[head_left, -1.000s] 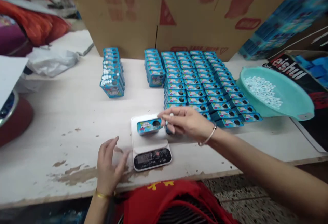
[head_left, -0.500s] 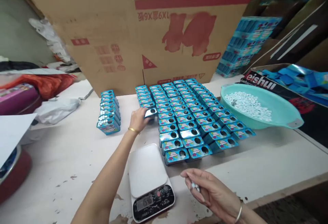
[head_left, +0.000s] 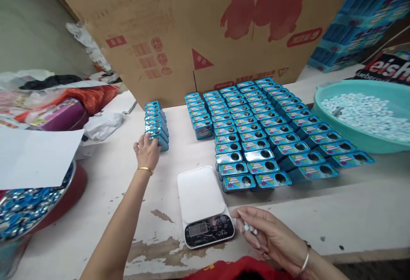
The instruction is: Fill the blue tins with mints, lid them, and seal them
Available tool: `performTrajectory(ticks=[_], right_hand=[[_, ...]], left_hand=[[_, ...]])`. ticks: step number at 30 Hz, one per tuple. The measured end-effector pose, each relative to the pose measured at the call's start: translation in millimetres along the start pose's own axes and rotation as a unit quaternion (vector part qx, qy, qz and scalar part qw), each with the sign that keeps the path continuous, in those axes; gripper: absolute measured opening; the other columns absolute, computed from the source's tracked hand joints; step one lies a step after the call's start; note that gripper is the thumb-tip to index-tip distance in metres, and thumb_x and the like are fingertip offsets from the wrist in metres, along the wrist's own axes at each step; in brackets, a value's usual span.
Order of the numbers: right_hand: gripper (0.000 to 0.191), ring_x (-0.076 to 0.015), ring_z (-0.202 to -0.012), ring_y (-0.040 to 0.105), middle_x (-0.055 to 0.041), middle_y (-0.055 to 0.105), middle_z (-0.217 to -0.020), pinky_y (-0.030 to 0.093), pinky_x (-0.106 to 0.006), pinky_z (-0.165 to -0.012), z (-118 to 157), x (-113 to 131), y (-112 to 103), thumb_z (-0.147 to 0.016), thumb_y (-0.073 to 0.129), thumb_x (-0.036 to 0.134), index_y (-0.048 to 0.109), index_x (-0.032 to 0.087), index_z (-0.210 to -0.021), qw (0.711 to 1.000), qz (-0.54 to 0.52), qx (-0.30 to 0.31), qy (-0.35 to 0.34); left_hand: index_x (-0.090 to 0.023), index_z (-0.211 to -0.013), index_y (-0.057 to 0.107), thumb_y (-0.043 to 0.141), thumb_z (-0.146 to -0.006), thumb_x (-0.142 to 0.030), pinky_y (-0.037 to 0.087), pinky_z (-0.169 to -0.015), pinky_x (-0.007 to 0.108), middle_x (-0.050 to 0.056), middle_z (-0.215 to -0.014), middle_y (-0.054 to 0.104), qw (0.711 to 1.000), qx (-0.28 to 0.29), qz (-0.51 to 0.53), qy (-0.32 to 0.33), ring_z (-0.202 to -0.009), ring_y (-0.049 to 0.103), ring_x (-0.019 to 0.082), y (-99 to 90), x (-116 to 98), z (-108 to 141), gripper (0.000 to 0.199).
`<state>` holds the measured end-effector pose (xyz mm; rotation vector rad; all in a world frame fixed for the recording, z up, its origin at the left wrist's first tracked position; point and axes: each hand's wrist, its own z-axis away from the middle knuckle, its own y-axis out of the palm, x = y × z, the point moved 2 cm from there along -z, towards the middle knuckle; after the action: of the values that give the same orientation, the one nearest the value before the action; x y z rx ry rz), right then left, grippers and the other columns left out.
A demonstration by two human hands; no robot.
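Note:
My left hand (head_left: 147, 154) is at the front of the short left row of blue candy tins (head_left: 156, 120), its fingers curled round the nearest tin, which it partly hides. White candies lie on top of some tins there. My right hand (head_left: 267, 235), half-closed, cups a few small white and pale blue candies (head_left: 250, 228) near the table's front edge. Between my hands stands a white kitchen scale (head_left: 201, 196) with a bare platform, its display reading 0.0. Beyond it, a block of blue tins (head_left: 235, 182) stands in rows, their round top holes showing.
A turquoise basin (head_left: 361, 139) of white candies stands on the right. A large cardboard carton (head_left: 179, 28) backs the table. At left are a red bowl (head_left: 78, 186) of blue-and-silver pieces, a white sheet (head_left: 38, 156) and a white plastic bag (head_left: 104, 125).
My left hand has let go of a tin in the middle row and moved left to the short row. The scale display went from 154.6 to 0.0. The view has shifted left.

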<state>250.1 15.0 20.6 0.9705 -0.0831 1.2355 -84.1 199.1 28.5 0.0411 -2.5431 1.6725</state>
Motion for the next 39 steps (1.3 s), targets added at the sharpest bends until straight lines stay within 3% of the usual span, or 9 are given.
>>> performTrajectory(ticks=[5,9,12,15,18,24,28,32,39], right_hand=[[0.039,0.0000,-0.041,0.041,0.0009,0.058,-0.068,0.021,-0.014,-0.035,4,3,-1,-0.065,0.080,0.045,0.070,0.013,-0.084,1.000,-0.007,0.007,-0.018],[0.038,-0.0030,-0.051,0.050,-0.0009,0.063,-0.071,0.034,-0.014,-0.044,16,2,-16,-0.059,0.086,0.033,0.069,0.014,-0.087,0.999,-0.011,-0.035,-0.009],[0.039,-0.0043,-0.053,0.052,-0.0012,0.064,-0.070,0.037,-0.016,-0.047,23,0,-22,-0.060,0.086,0.031,0.068,0.014,-0.090,0.999,0.012,-0.036,-0.005],[0.039,-0.0043,-0.050,0.051,-0.0003,0.064,-0.070,0.036,-0.017,-0.046,26,-2,-21,-0.061,0.084,0.034,0.066,0.014,-0.089,1.000,0.022,-0.018,-0.007],[0.038,-0.0031,-0.048,0.048,0.0008,0.063,-0.069,0.032,-0.016,-0.043,29,-3,-19,-0.061,0.084,0.036,0.065,0.014,-0.085,1.000,0.015,-0.013,-0.010],[0.033,-0.0047,-0.056,0.052,-0.0028,0.066,-0.071,0.040,-0.016,-0.051,34,-5,-28,-0.063,0.083,0.035,0.066,0.013,-0.081,0.999,0.018,-0.039,-0.017],[0.036,-0.0056,-0.057,0.054,-0.0032,0.067,-0.071,0.043,-0.017,-0.054,35,-8,-35,-0.063,0.083,0.032,0.067,0.013,-0.088,0.998,0.026,-0.050,0.005],[0.035,-0.0050,-0.055,0.054,-0.0011,0.065,-0.073,0.037,-0.016,-0.046,34,-6,-30,-0.061,0.084,0.033,0.067,0.014,-0.086,0.998,0.025,-0.046,0.021],[0.037,-0.0060,-0.056,0.055,-0.0025,0.067,-0.071,0.044,-0.019,-0.055,28,4,-16,-0.062,0.083,0.036,0.067,0.014,-0.087,0.994,0.099,-0.043,0.007]], left_hand=[[-0.019,-0.087,0.062,0.051,-0.088,-0.025,0.026,-0.102,0.055,0.013,-0.125,0.057,0.993,0.048,-0.050,0.097,-0.120,0.047,0.033,-30.4,-20,2,0.014],[-0.018,-0.085,0.061,0.047,-0.091,-0.035,0.043,-0.077,0.040,0.011,-0.102,0.062,0.974,0.107,-0.020,0.197,-0.086,0.059,0.025,-91.6,-70,24,0.023],[-0.017,-0.082,0.061,0.047,-0.092,-0.031,0.042,-0.066,0.034,0.009,-0.092,0.062,0.951,0.142,0.031,0.272,-0.077,0.057,0.021,-125.1,-114,49,0.022],[-0.017,-0.082,0.061,0.049,-0.091,-0.024,0.040,-0.062,0.032,0.008,-0.089,0.061,0.928,0.176,0.041,0.325,-0.074,0.056,0.019,-129.5,-147,70,0.016],[-0.016,-0.080,0.060,0.051,-0.090,-0.022,0.041,-0.062,0.033,0.008,-0.087,0.062,0.919,0.196,0.028,0.342,-0.074,0.057,0.020,-119.6,-161,80,0.015],[-0.016,-0.101,0.057,0.055,-0.088,-0.040,0.048,-0.081,0.038,0.012,-0.112,0.061,0.931,0.132,0.162,0.300,-0.098,0.059,0.024,-132.3,-131,77,0.027],[-0.018,-0.107,0.056,0.057,-0.087,-0.039,0.049,-0.081,0.034,0.007,-0.100,0.064,0.956,0.053,0.252,0.139,-0.091,0.061,0.019,-144.8,-84,85,0.028],[-0.018,-0.109,0.059,0.059,-0.086,-0.035,0.049,-0.073,0.029,0.003,-0.089,0.066,0.963,0.036,0.267,0.017,-0.077,0.059,0.014,-137.1,-48,111,0.028],[-0.021,-0.109,0.061,0.059,-0.086,-0.031,0.048,-0.071,0.028,0.001,-0.087,0.067,0.955,0.054,0.290,-0.011,-0.070,0.055,0.011,-119.0,-40,143,0.025]])
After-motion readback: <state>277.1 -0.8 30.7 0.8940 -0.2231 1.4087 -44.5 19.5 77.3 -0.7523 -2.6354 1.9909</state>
